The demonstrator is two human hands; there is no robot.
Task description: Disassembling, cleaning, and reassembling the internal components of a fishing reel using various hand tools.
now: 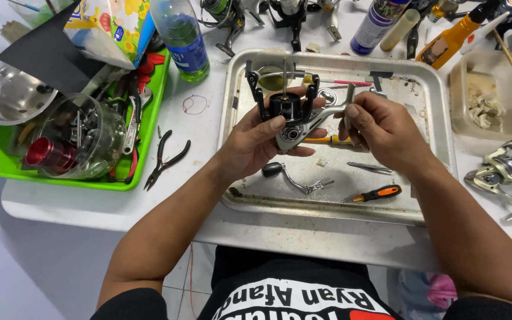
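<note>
A white table is carrying everything here, and a wide, shallow metal tray with rounded corners is sitting in the middle of it, its floor looking scuffed and smeared. To the left a bright green plastic tray is holding a clear tub of dark metal parts beside a red spool. A green-tinted plastic bottle is standing behind it, and black-handled pliers are lying open on the table between the two trays.

Above the metal tray, both hands are holding a spinning fishing reel: a grey metal body, a black rotor with a thin wire bail, and a bare shaft pointing away from the person. The left hand is cupping the body from below, fingers curled loosely and thumb pressing on the rotor's side. The right hand is closing thumb and fingertips on the reel's foot and stem at the right.

The reel is looking rigid and compact, probably moderately heavy for its size, and possibly greasy, so slippery. The solid body and foot seem the safest places to grip; the wire bail and thin shaft are likely the parts to avoid bending.

Under the hands a detached crank handle with a black knob is lying on the tray, near an orange-handled screwdriver and slim steel tweezers.
</note>
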